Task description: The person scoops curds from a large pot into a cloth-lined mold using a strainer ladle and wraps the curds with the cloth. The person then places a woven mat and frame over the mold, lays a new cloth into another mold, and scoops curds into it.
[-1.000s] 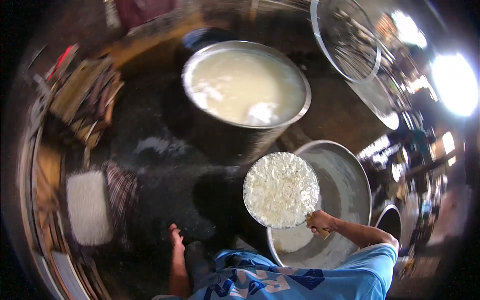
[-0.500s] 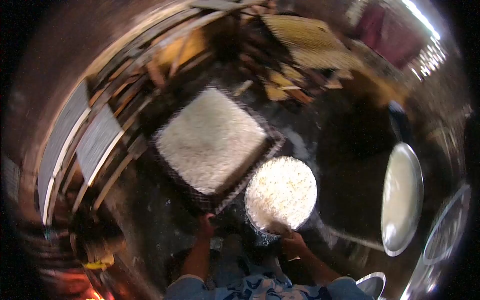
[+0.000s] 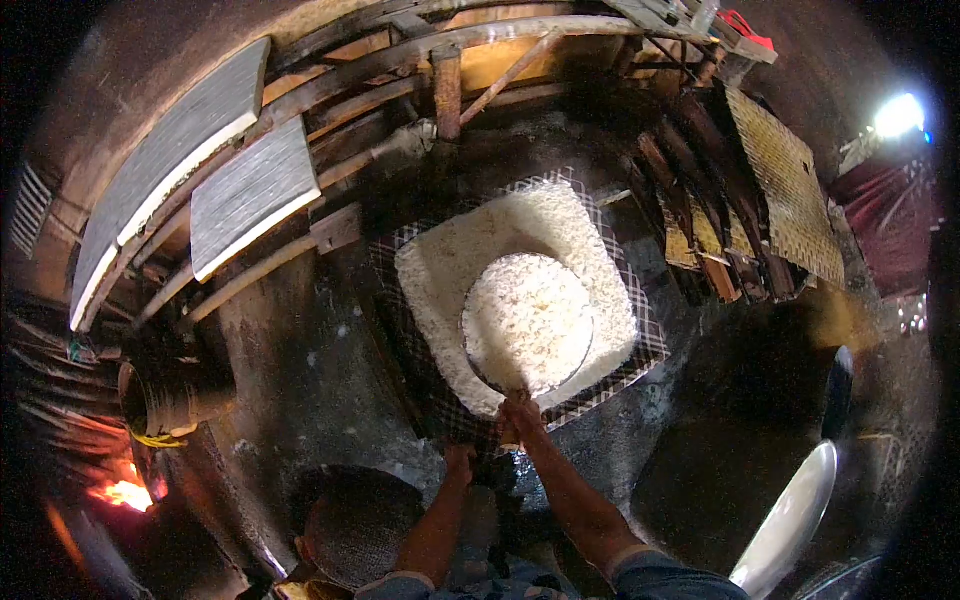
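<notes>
White, lumpy mass (image 3: 532, 310) fills a round, thin-rimmed scoop (image 3: 484, 381) above a square, pale slab (image 3: 612, 310) in dark checked cloth (image 3: 652, 346); right grip (image 3: 520, 411) clenched round its handle (image 3: 510, 436), left grip (image 3: 459, 457) unclear.

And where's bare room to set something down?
Bare floor lies between the checked cloth and cylindrical container, and right of the cloth, toward the vat. Crowded at the cloth's near edge: left hand, right hand, round pan.
</notes>
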The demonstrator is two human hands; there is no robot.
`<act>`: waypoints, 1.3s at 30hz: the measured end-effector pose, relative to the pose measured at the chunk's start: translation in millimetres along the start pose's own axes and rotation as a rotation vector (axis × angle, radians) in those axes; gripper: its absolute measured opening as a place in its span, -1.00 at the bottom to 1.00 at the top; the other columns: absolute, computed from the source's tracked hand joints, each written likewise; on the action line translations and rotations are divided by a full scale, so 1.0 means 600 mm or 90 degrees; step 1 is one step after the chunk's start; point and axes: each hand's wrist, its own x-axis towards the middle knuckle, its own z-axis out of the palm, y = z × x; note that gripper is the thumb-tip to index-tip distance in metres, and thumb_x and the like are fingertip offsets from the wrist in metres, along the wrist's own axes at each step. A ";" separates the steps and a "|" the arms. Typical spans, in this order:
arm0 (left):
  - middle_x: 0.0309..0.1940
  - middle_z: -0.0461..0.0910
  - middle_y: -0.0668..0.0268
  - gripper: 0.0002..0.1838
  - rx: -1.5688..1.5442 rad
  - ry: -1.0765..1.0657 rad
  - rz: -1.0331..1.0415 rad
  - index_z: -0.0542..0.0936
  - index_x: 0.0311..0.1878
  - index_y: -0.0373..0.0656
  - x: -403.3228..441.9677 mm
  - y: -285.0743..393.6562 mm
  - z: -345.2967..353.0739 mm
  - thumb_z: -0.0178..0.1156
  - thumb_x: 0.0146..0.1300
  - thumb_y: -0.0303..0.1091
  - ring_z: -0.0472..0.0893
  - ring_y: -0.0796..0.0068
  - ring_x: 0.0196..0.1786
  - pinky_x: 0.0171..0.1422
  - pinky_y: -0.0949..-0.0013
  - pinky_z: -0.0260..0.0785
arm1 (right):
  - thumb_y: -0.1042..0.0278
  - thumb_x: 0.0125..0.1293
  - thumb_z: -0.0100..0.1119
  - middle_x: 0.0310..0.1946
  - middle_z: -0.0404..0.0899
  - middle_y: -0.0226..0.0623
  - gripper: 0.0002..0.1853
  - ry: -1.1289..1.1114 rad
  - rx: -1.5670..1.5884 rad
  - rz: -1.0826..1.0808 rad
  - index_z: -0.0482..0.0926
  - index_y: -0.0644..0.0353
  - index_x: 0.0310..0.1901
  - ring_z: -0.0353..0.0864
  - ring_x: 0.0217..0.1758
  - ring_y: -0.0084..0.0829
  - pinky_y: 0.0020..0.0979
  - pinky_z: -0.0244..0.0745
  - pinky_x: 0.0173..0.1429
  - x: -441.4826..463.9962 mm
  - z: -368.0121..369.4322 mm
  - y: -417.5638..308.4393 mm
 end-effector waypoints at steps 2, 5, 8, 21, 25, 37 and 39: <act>-0.59 0.42 0.28 -0.05 -0.040 -0.020 0.003 -0.16 0.42 -0.06 -0.009 0.004 0.010 0.18 0.01 -0.55 0.40 0.43 -0.58 -0.43 0.33 0.35 | 0.30 0.10 0.22 -0.52 0.48 -0.32 -0.79 -0.011 0.007 0.031 0.45 0.19 -0.30 0.49 -0.56 -0.40 -0.33 0.47 -0.54 0.024 -0.002 0.002; -0.64 0.38 0.29 -0.07 -0.167 -0.029 0.055 -0.14 0.41 -0.09 -0.001 -0.025 0.003 0.11 -0.02 -0.62 0.39 0.42 -0.61 -0.49 0.35 0.33 | 0.31 0.11 0.21 -0.53 0.46 -0.29 -0.82 -0.054 -0.326 -0.042 0.46 0.18 -0.33 0.48 -0.57 -0.36 -0.27 0.48 -0.55 0.121 -0.100 0.069; -0.64 0.38 0.28 -0.08 -0.011 0.033 0.019 -0.12 0.40 -0.11 -0.016 0.003 0.023 0.10 -0.04 -0.63 0.39 0.42 -0.62 -0.52 0.33 0.32 | 0.35 0.11 0.20 -0.55 0.46 -0.27 -0.86 0.024 -0.062 0.177 0.47 0.19 -0.36 0.48 -0.59 -0.33 -0.22 0.49 -0.56 0.025 -0.048 -0.043; -0.73 0.35 0.31 -0.52 -0.027 0.032 0.136 0.30 0.09 -0.19 -0.030 0.020 0.039 0.12 0.05 -0.55 0.42 0.43 -0.60 -0.59 0.30 0.28 | 0.28 0.03 0.29 -0.54 0.43 -0.26 -0.49 -0.084 0.010 0.121 0.33 0.07 0.04 0.43 -0.67 -0.27 -0.19 0.42 -0.62 0.003 -0.324 -0.162; -0.67 0.40 0.29 -0.87 -0.059 -0.219 0.375 0.44 -0.32 -0.13 0.029 -0.019 0.004 0.16 0.06 -0.41 0.44 0.38 -0.53 -0.43 0.26 0.33 | 0.40 0.02 0.24 -0.66 0.41 -0.24 -0.67 0.047 -0.395 -0.060 0.44 0.15 -0.14 0.44 -0.69 -0.28 -0.21 0.38 -0.68 0.063 -0.414 -0.164; 0.03 0.30 0.22 -0.49 0.261 0.091 0.104 0.28 0.08 -0.02 -0.151 0.004 0.030 0.10 -0.01 -0.31 0.33 0.21 0.03 0.02 0.05 0.22 | 0.57 0.00 0.16 -0.35 0.49 -0.23 -0.66 0.495 0.143 -0.784 0.31 0.25 -0.16 0.49 -0.30 -0.48 -0.45 0.42 -0.24 -0.414 -0.413 -0.168; 0.14 0.25 0.22 -0.38 0.329 -0.016 0.081 0.24 0.21 0.01 -0.173 -0.070 0.061 0.07 -0.01 -0.32 0.29 0.18 0.11 0.09 0.01 0.19 | 0.47 0.01 0.22 -0.36 0.49 -0.29 -0.66 0.633 -0.024 -0.772 0.36 0.28 -0.16 0.46 -0.33 -0.48 -0.43 0.40 -0.24 -0.517 -0.472 -0.110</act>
